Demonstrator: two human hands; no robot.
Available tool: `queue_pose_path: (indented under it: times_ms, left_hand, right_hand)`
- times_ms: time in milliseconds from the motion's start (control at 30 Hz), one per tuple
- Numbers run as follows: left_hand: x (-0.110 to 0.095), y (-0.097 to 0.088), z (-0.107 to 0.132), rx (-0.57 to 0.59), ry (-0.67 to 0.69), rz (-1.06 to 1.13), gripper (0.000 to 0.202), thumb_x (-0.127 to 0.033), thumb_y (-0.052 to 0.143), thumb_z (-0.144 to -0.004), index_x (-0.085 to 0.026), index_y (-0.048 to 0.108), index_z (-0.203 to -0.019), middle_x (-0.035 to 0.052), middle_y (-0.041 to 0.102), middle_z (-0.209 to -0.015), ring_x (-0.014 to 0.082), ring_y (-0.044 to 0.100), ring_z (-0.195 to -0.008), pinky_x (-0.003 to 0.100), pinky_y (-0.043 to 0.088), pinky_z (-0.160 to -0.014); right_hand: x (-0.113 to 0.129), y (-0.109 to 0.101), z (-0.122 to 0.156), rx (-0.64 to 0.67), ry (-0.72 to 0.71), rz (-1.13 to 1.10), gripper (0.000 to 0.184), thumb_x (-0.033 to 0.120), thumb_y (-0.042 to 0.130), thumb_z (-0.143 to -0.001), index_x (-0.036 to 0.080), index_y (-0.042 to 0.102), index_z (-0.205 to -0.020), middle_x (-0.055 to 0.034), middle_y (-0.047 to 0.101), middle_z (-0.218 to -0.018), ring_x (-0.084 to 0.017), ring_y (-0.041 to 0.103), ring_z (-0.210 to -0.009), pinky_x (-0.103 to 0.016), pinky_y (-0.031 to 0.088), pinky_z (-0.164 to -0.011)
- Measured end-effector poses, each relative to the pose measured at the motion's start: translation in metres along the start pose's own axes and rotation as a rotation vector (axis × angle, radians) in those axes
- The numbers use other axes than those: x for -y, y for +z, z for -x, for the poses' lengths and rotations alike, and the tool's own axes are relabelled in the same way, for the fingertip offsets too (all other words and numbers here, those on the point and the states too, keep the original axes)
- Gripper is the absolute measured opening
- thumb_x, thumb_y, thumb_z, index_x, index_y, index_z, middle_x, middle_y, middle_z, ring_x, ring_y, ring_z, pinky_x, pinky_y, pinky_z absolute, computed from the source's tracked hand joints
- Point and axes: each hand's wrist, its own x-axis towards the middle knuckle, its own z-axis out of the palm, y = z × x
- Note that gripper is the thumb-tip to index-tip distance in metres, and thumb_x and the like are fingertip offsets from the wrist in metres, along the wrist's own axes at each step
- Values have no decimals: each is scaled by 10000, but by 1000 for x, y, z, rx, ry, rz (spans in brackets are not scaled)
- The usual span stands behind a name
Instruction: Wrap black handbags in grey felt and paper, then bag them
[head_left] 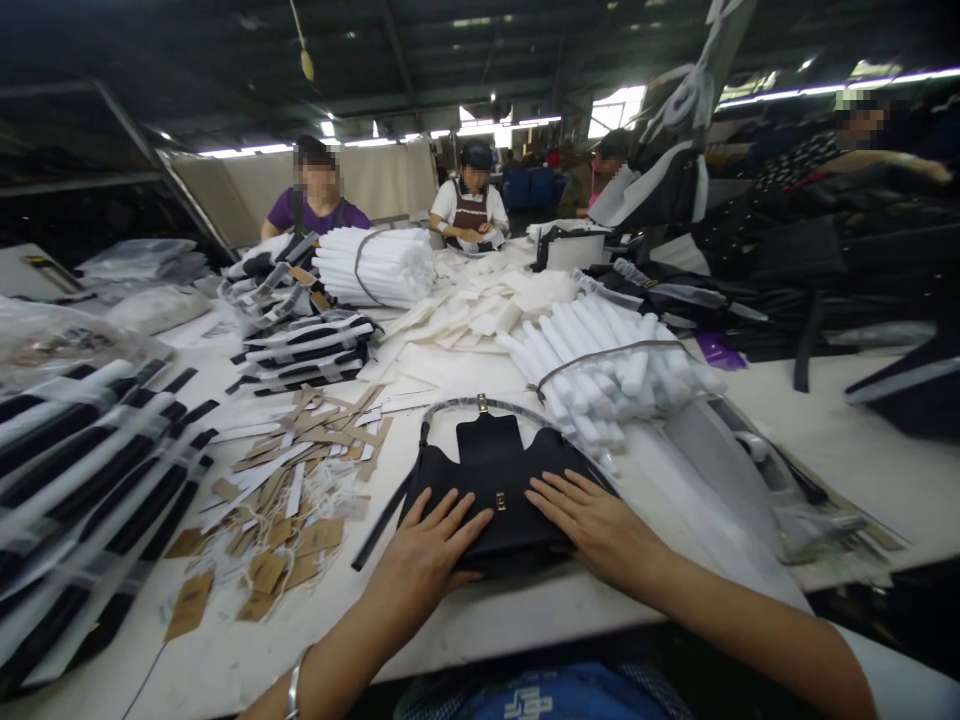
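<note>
A black handbag lies on the table right in front of me, its flap tab folded away from me. On its front sits a small gold clasp, and a matching gold fitting shows at the end of the tab. The bag's handle, in clear wrapping, arcs behind it. My left hand rests flat on the bag's left half with fingers spread. Over the right half, my right hand lies flat too, fingers stretched toward the clasp. Neither hand grips anything.
Brown tags and paper strips lie left of the bag. Wrapped black straps are stacked far left. Bundled white foam rolls stand behind right, another bundle farther back. White sheets spread between them. Co-workers sit across the table.
</note>
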Motion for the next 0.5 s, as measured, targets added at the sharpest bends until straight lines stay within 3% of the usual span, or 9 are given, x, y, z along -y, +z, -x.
queue_pose_path:
  times_ms: [167,267,367,500]
  left_hand:
    - [-5,-13,-9,81,-76,66,687,-439,694,-873,-258,404,-1468,82,524,-1464,315,509,-1329,573,374,-1101]
    - [-9,-31,-13,114,-80,95,779,-448,693,-864,-272,310,-1520,112,484,-1496,321,478,-1356,569,369,-1104]
    - [-10,-32,-13,99,-51,70,786,-447,684,-871,-315,281,-1533,114,446,-1523,330,449,-1376,556,376,-1104]
    - [-6,-2,-8,-21,-44,-69,649,-215,564,-956,-366,295,-1526,83,438,-1532,321,445,-1381,524,403,-1096]
  right_hand:
    - [-2,-7,-12,135,99,-98,830,557,711,-806,121,452,-1463,-180,479,-1481,-342,501,-1330,-504,434,-1088]
    - [0,-21,-25,178,117,-97,881,604,742,-751,165,464,-1461,-187,527,-1441,-366,542,-1282,-523,466,-1036]
    - [1,-22,-34,133,8,-63,851,501,767,-770,183,427,-1482,-160,503,-1472,-365,481,-1338,-546,405,-1089]
    - [2,6,-32,15,-38,47,615,177,605,-899,203,418,-1484,-114,490,-1492,-341,461,-1358,-547,400,-1091]
